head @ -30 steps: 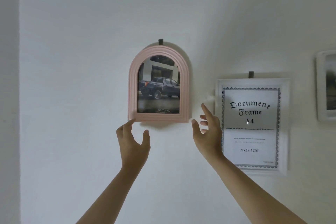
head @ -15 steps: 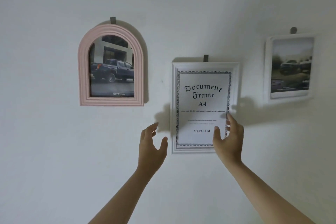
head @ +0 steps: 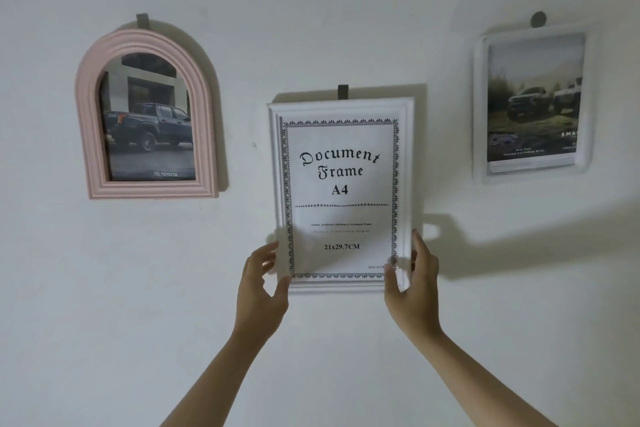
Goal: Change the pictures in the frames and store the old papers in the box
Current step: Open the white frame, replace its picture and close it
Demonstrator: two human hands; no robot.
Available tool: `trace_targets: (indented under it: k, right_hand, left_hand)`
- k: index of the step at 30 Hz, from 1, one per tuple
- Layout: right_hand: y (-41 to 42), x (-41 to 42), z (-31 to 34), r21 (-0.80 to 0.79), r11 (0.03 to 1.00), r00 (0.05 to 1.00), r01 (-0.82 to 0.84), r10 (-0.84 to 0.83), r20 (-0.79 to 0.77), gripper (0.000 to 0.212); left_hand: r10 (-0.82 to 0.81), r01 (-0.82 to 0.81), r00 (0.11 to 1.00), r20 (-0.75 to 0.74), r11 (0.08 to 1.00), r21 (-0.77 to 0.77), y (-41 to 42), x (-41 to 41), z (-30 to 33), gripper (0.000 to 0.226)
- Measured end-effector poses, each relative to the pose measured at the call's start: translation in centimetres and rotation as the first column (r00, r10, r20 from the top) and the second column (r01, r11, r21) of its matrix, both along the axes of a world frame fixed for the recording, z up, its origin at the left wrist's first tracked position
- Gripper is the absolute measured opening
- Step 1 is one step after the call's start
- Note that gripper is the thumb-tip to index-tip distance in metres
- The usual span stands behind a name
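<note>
A white rectangular frame (head: 405,163) hangs on the wall from a dark hook, holding a sheet printed "Document Frame A4". My left hand (head: 260,288) grips its lower left corner. My right hand (head: 414,291) grips its lower right corner, thumb on the front. To the left hangs a pink arched frame (head: 90,135) with a picture of a dark pickup truck. To the right hangs a white rounded frame (head: 479,107) with a picture of off-road vehicles.
All three frames hang on a plain white wall (head: 311,10) from small dark hooks. My arms' shadows fall on the wall to the right of the white frame. No box is in view.
My view has swung right from the pink frame to the white one. Both hands left the pink frame, moved right and closed on the white frame's lower corners.
</note>
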State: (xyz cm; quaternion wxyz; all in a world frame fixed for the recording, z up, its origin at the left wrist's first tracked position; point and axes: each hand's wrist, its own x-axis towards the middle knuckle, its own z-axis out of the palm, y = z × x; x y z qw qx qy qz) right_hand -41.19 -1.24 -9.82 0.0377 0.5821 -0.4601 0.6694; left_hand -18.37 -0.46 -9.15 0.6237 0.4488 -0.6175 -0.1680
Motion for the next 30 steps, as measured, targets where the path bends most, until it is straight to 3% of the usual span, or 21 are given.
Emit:
trace_targets:
  k: [5,17,24,30]
  right_hand:
    - [-0.2,0.7,-0.4,-0.088,0.993,0.996,-0.072,0.077,0.044,0.067]
    - [5.0,1.4,1.5,-0.097,0.979,0.980,-0.178,0.186,0.075,0.061]
    - [12.4,4.7,1.3,-0.055,0.952,0.946,-0.301,0.305,0.108,0.052]
    - [18.2,7.8,-2.8,0.010,0.915,0.882,-0.404,0.387,0.269,0.058]
  left_hand:
    - [0.002,-0.001,0.992,-0.123,1.000,0.008,1.2,0.1,0.9,0.060]
    - [-0.033,0.029,0.988,-0.154,0.999,-0.029,6.7,2.6,1.5,0.061]
    - [-0.140,0.162,0.972,-0.186,0.980,0.112,11.9,6.9,-2.1,0.057]
    - [-0.166,0.238,0.953,-0.254,0.927,0.290,16.2,9.9,-8.6,0.062]
